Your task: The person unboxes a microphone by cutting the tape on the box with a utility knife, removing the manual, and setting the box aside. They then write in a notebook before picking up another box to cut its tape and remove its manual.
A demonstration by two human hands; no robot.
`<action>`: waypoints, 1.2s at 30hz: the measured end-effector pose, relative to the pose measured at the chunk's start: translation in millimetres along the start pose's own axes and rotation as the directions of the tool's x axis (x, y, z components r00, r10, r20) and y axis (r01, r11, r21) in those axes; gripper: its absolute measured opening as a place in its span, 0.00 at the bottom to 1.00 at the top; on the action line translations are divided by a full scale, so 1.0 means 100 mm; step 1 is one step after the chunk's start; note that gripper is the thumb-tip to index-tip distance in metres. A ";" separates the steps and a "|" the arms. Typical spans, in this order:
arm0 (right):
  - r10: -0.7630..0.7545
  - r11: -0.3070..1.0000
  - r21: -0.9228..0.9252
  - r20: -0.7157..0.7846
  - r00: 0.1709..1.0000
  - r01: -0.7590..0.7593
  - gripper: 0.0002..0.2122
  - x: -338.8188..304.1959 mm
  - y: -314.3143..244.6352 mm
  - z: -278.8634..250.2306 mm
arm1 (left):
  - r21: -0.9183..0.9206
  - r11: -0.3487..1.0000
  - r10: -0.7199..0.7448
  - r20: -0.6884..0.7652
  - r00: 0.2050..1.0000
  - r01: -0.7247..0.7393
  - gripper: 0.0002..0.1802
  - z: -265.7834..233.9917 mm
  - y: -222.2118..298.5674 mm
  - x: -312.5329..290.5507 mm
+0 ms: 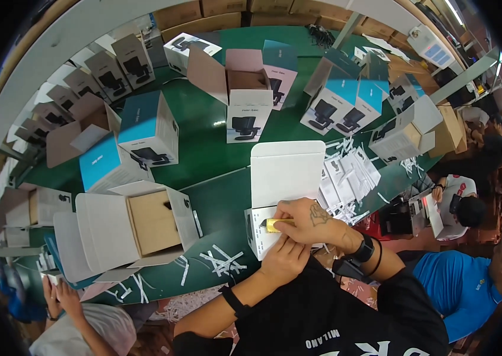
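In front of me a small white carton point(258, 221) stands on the green table, its tall flap raised at the far side. My right hand point(307, 221) is closed around a yellow box cutter point(273, 225), which lies across the printed face of the carton. Just below it, my left hand point(285, 260) grips the carton's near edge with bent fingers close together, touching the right hand. Part of the carton is hidden under both hands.
A larger open carton point(105, 225) stands at left. White paper strips point(224, 261) lie between. A pile of white printed pieces point(348, 178) is at right. Several chair-printed boxes point(150, 130) fill the far side. Co-workers point(461, 285) are at right and a person point(85, 323) at lower left.
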State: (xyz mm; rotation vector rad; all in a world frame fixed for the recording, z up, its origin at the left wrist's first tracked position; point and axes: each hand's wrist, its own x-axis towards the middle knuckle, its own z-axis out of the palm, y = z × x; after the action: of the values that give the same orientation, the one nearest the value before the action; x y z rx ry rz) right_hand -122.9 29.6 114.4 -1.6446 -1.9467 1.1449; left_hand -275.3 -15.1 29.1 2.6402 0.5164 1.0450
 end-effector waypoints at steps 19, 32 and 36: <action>-0.231 0.927 -0.303 0.004 0.973 0.221 0.12 0.09 -0.22 0.37 | -0.008 1.000 0.018 0.096 0.995 -0.018 0.20 -0.05 0.06 0.00; 0.377 0.661 -0.409 -0.544 0.750 -0.629 0.27 -0.82 1.20 -1.08 | -0.088 0.996 0.022 0.263 0.965 0.002 0.26 -0.36 0.12 0.31; -0.008 0.982 0.137 -0.652 0.759 0.129 0.33 -0.18 0.73 -0.80 | -0.119 0.991 -0.034 0.269 0.963 0.068 0.26 -0.43 0.12 0.36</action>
State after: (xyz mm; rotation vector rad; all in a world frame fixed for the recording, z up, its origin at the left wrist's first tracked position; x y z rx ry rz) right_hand -14.2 40.9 112.7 -1.5736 -1.3933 0.5652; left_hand -278.1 -6.4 85.1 2.5837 0.4399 0.6685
